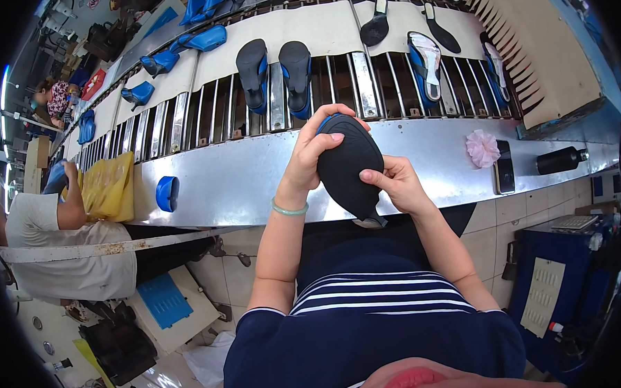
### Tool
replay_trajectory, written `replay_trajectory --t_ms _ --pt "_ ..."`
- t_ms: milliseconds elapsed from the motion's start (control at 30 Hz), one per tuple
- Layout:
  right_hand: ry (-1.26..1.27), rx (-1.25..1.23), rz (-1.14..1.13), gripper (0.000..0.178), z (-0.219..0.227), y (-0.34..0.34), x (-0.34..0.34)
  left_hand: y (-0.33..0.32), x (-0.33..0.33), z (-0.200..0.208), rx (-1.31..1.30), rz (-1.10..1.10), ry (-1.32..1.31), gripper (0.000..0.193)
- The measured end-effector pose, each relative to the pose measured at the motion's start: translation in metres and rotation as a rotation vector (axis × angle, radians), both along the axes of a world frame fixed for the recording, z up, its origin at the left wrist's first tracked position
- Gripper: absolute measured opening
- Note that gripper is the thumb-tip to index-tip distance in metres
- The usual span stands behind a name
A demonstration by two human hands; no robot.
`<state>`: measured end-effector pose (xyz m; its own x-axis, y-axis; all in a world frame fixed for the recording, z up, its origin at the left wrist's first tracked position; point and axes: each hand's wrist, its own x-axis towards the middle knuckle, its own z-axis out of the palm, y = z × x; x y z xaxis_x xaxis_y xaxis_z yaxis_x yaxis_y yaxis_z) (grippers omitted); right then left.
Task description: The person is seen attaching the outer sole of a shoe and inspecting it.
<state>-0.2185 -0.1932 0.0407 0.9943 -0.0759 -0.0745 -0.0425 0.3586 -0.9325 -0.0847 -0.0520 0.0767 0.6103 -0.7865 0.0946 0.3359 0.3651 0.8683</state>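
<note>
Between my two hands is a shoe (pixel 351 168), its black sole facing up and a bit of blue upper showing at its top edge. My left hand (pixel 307 156) wraps round its left side, with the thumb pressed on the sole. On the other side my right hand (pixel 401 183) grips it lower down, thumb also flat on the sole. Beyond my hands a pair of blue shoes, one left (pixel 252 72) and one right (pixel 296 73), lies soles up on the roller conveyor (pixel 209 105). To their right rests a blue shoe with a pale insole (pixel 426 60).
Loose black soles (pixel 375 32) lie on the conveyor's pale sheet. The metal ledge (pixel 420 161) holds a blue strap piece (pixel 166 193), a pink scrunchie (pixel 482 149), a phone (pixel 504 175) and a black bottle (pixel 560 160). At left, a co-worker (pixel 70 239) sits by a yellow bag (pixel 109 187).
</note>
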Motion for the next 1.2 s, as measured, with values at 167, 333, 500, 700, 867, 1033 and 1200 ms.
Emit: replay_trajectory --t_ms 167,333,500,700,867,1033,1200 --pt "-0.002 0.013 0.007 0.025 0.000 -0.001 0.000 -0.001 0.000 -0.001 -0.005 -0.009 0.008 0.045" --pt "0.002 0.025 -0.005 0.025 0.002 -0.001 -0.001 -0.002 -0.001 -0.001 0.004 -0.005 0.016 0.042" --pt "-0.001 0.029 -0.017 0.025 0.001 -0.001 -0.002 -0.004 -0.002 0.002 0.014 0.009 0.013 0.040" --pt "0.015 0.033 -0.023 0.025 0.001 -0.002 0.000 -0.006 -0.001 0.006 -0.004 0.022 0.001 0.031" --pt "0.012 0.049 0.008 0.024 0.005 -0.001 0.001 -0.003 0.002 0.003 0.048 0.046 -0.002 0.028" --pt "0.010 0.059 -0.010 0.021 0.008 0.005 0.002 -0.001 0.002 0.004 0.050 0.065 0.022 0.024" --pt "-0.001 0.077 -0.083 0.025 0.004 0.011 -0.003 0.001 0.005 -0.002 0.031 0.072 -0.003 0.024"
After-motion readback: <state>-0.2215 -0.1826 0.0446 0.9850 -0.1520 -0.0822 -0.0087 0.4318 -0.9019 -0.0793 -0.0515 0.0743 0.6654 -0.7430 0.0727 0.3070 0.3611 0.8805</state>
